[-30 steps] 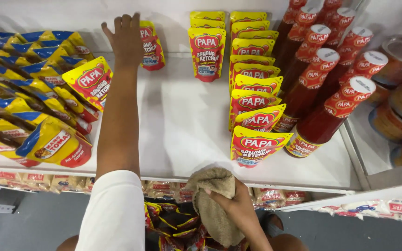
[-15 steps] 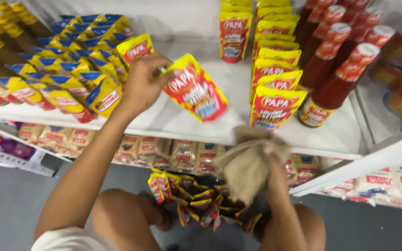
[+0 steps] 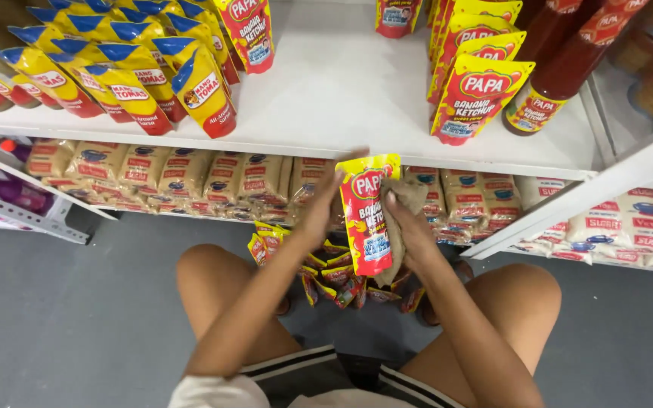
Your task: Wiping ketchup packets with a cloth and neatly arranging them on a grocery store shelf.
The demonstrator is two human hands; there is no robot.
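A: Counted on the white shelf [image 3: 357, 98]: one red-and-yellow sauce pouch [image 3: 476, 97] standing at the front of a row on the right, further pouches behind it partly cut off; two red bottles [image 3: 561, 72] just right of that row; a slanted bank of yellow-and-blue pouches [image 3: 126, 79] at far left, too overlapped to count.

B: And in the hands?

A: One pouch in hand [image 3: 369, 219], held upright below the shelf edge, above a heap of small sachets [image 3: 334, 276] on the grey floor [image 3: 77, 317].

B: Fingers?

A: Left hand [image 3: 325, 208]: fingers extended, nearly flat, pressed against the pouch's left edge. Right hand [image 3: 410, 227]: fingers curled, gripping a tan cloth [image 3: 402, 208] against the pouch's right side.

B: Appearance of the pouch?

A: Glossy, flat, red body with yellow top band, small blue panel near the bottom; front facing the camera, slightly tilted.
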